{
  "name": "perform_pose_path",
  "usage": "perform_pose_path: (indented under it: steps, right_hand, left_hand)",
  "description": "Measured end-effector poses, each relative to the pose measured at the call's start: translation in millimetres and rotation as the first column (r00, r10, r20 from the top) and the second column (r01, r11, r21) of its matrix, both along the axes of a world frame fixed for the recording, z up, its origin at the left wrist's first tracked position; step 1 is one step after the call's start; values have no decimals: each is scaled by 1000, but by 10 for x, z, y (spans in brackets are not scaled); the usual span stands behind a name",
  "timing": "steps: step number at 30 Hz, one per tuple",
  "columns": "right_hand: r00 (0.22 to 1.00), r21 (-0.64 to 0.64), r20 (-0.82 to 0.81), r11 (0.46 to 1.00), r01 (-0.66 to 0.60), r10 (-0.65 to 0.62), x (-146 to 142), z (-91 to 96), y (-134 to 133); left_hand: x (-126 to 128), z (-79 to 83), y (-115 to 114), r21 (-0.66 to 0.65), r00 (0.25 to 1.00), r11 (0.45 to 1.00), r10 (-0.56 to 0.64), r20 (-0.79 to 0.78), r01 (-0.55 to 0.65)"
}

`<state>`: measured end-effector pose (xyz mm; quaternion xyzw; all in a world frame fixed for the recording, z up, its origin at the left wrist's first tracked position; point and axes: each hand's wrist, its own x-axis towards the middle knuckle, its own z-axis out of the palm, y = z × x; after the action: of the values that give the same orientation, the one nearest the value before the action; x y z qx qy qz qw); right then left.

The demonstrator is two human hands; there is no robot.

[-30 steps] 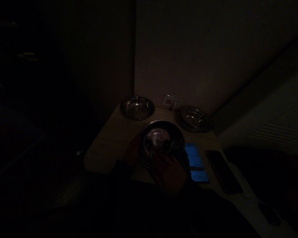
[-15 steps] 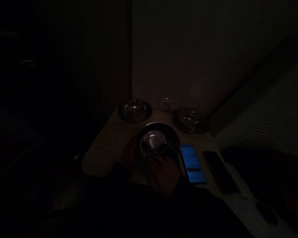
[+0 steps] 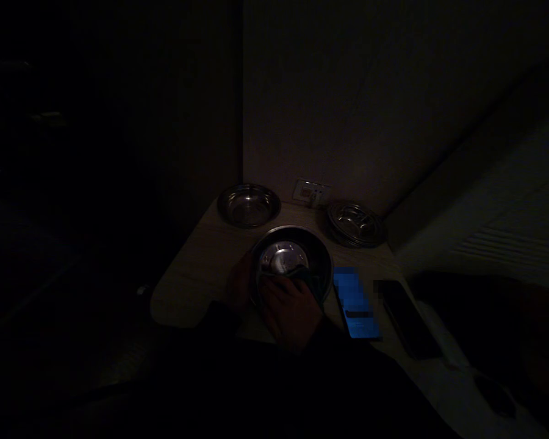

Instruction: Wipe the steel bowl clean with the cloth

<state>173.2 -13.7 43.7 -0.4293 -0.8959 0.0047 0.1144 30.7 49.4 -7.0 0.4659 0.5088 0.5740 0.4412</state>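
A shiny metal bowl [image 3: 320,253] rests on the small wooden table, near its front edge. My left hand [image 3: 239,281] is at the bowl's left side, gripping its rim, though darkness hides most of the fingers. Inside the near part of the bowl is my right hand [image 3: 289,310], closed over a dark bluish cloth [image 3: 315,283] and pressing it against the metal. Part of the cloth sticks out past the fingers toward the right wall of the bowl.
Behind stand another metal bowl [image 3: 249,207] at left and a stack of metal plates [image 3: 355,224] at right. A wall socket [image 3: 310,192] sits between them. Right of the bowl lie a lit phone [image 3: 355,305] and a dark phone-like slab [image 3: 407,318] on the table [image 3: 183,286].
My right hand has slid a little to the left in the bowl, with the cloth under it. The bowl and my left hand stay nearly in place.
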Motion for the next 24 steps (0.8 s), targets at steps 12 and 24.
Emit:
perform_pose_path:
  steps: [12,24]
  right_hand:
    - [997,-16,38,998,61,-60,37,17,-6]
    - [998,16,20,998,64,-64,24,11,-13]
  left_hand:
    - [10,133,-64,-21,1000,1000,2,3,-2]
    - [-4,79,-59,8,998,1000,11,-61,-11]
